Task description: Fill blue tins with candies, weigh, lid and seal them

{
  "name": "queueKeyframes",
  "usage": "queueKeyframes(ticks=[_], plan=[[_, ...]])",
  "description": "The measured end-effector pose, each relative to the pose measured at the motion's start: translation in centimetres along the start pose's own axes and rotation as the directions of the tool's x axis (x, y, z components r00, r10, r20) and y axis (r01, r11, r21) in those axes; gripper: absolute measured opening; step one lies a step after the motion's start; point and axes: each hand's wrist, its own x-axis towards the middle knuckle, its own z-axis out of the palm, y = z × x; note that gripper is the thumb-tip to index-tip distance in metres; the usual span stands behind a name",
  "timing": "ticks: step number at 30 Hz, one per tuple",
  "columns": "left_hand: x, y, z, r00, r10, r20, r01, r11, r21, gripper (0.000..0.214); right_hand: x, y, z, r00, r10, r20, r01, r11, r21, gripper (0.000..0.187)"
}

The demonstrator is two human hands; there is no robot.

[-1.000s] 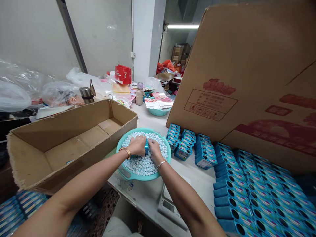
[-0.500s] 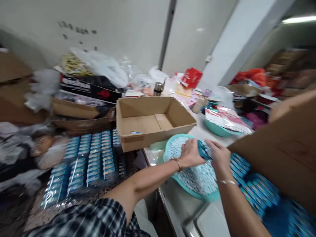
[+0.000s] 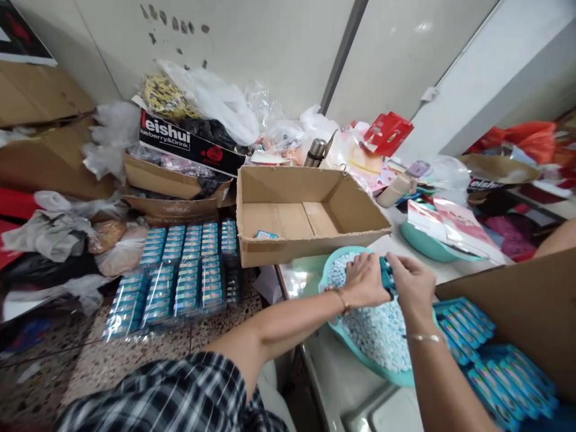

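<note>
Both hands meet over a teal basin filled with small pale blue pellets. My left hand and my right hand are each closed on a small teal box held between them, just above the pellets. Rows of the same blue boxes lie on the table to the right of the basin.
An open cardboard box with one small blue item inside stands just beyond the basin. Wrapped packs of blue boxes lie on the floor at left. A big carton leans at right. Bags, a steel flask and clutter line the wall.
My head has turned left, bringing the floor and its packs into sight. Both hands have lifted slightly off the pellets, still holding the small teal box between them.
</note>
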Motion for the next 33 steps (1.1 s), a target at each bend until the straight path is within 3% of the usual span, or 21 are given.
queueKeyframes(ticks=[4, 10, 13, 16, 22, 33], plan=[[0.1, -0.4, 0.2, 0.999, 0.017, 0.027, -0.016, 1.0, -0.023, 0.068, -0.1, 0.3, 0.1, 0.999, -0.019, 0.031, 0.021, 0.998, -0.052, 0.053], [0.6, -0.7, 0.4, 0.999, 0.011, 0.043, -0.01, 1.0, -0.019, 0.068, 0.1, 0.5, -0.1, 0.998, 0.039, 0.052, -0.042, 0.998, 0.054, 0.057], [0.8, -0.8, 0.2, 0.998, 0.051, 0.041, -0.05, 0.999, -0.018, 0.067, -0.1, 0.0, 0.1, 0.999, 0.011, 0.05, -0.015, 0.996, 0.091, 0.057], [0.7, -0.9, 0.0, 0.996, 0.075, 0.042, -0.075, 0.997, 0.001, 0.056, -0.5, 0.1, 0.4, 0.991, -0.013, 0.132, 0.004, 0.998, 0.067, 0.052], [1.3, -1.0, -0.2, 0.989, 0.147, -0.003, -0.147, 0.988, -0.048, 0.059, -0.9, 0.4, 0.6, 0.997, -0.062, -0.047, 0.067, 0.993, 0.097, 0.036], [1.5, -1.0, 1.6, 0.996, 0.091, 0.007, -0.089, 0.984, -0.154, 0.06, -1.2, 0.3, 0.1, 0.999, 0.017, -0.042, -0.015, 0.999, 0.04, 0.023]])
